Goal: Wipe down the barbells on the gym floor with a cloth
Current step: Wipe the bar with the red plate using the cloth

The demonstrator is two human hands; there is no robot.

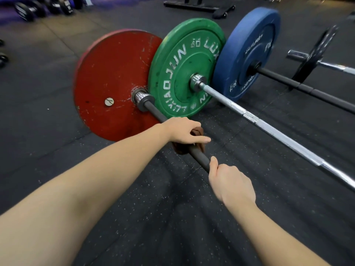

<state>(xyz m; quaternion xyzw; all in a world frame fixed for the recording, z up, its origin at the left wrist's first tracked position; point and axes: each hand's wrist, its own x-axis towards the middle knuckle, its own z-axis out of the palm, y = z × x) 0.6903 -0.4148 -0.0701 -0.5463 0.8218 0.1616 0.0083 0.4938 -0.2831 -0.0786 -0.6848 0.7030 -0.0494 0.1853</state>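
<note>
Where the dark bar (199, 155) runs out from the red plate (113, 83), the left hand (184, 131) holds a brown cloth (179, 150) wrapped round it, a short way from the plate. Most of that hand's fingers curl over the cloth, and the forefinger points straight out to the right. The cloth shows above the knuckles and bunches below the bar on the near side.

The right hand (230, 183) grips the same bar nearer the camera, with a bare stretch of bar between it and the cloth. Its thumb lies along the top of the bar; its fingers seem to wrap underneath, though they are hidden from here.

The red plate stands on edge on the speckled black floor (172, 217), its face scuffed. Just beside it, on the right, stands a green plate (182, 70), whose rim the red plate overlaps in this view. A silver bar (269, 127) runs from the green plate toward the lower right. Next comes a blue plate (249, 50) on a black bar (307, 89). Farthest right, a small black plate (315, 52) sits on a chrome bar (334, 67), blurred. All four bars lie roughly parallel. Dumbbells (25, 10) sit at the top left, well apart and out of focus.
</note>
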